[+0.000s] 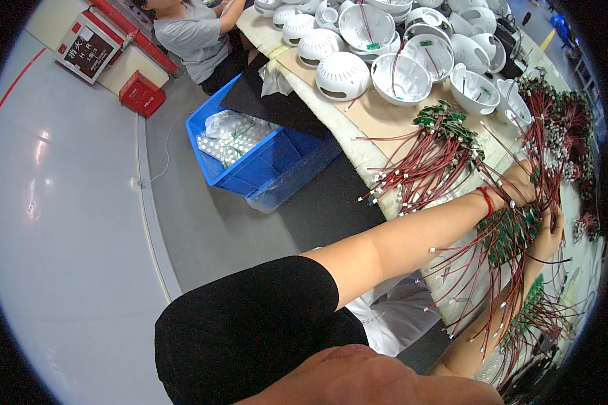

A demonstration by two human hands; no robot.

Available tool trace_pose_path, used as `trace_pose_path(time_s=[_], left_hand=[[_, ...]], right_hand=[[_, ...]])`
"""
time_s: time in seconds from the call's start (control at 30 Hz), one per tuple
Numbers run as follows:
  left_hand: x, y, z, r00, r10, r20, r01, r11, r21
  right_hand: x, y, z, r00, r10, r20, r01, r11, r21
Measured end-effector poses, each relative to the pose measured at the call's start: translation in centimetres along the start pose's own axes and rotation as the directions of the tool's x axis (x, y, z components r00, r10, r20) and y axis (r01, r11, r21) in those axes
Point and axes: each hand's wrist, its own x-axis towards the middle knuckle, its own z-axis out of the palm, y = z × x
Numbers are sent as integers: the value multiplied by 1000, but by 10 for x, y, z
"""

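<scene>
At the right side of the table, my left hand [519, 181], with a red bracelet on the wrist, is closed on a bundle of dark red wires [544, 145]. Strands partly cover its fingers. My right hand [552, 231] is just nearer, its fingers curled round the lower part of the same bundle. Beneath and beside my hands lies a pile of green circuit boards [505, 236] with red and black leads and small white plugs. Another heap of wired green boards [452, 125] rests farther left, its leads hanging toward the table edge.
White dome-shaped housings [344, 75] crowd the far table [378, 145]. More wired boards [530, 304] lie near my right forearm. A blue crate [263, 162] holding bagged parts stands left of the table. Beyond it a person in a grey shirt [189, 37] sits by a red box [142, 94].
</scene>
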Motion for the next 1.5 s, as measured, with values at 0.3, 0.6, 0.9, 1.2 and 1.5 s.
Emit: trace_pose_path(time_s=[0.3, 0.6, 0.9, 1.2, 1.5], left_hand=[[0, 0, 1, 999, 37, -28, -37, 999, 1], [7, -16, 3, 991, 126, 52, -133, 980, 147], [7, 0, 2, 986, 119, 114, -120, 993, 8], [6, -12, 2, 983, 123, 133, -141, 981, 132], [16, -56, 13, 838, 502, 216, -545, 741, 392]], right_hand=[[1, 6, -1, 1000, 3, 0, -3, 1000, 17], [2, 5, -2, 1000, -29, -1, 29, 997, -71], [3, 7, -4, 999, -47, 17, 48, 995, -84], [1, 9, -4, 1000, 10, 12, -10, 999, 34], [2, 4, -1, 999, -34, 7, 34, 999, -21]])
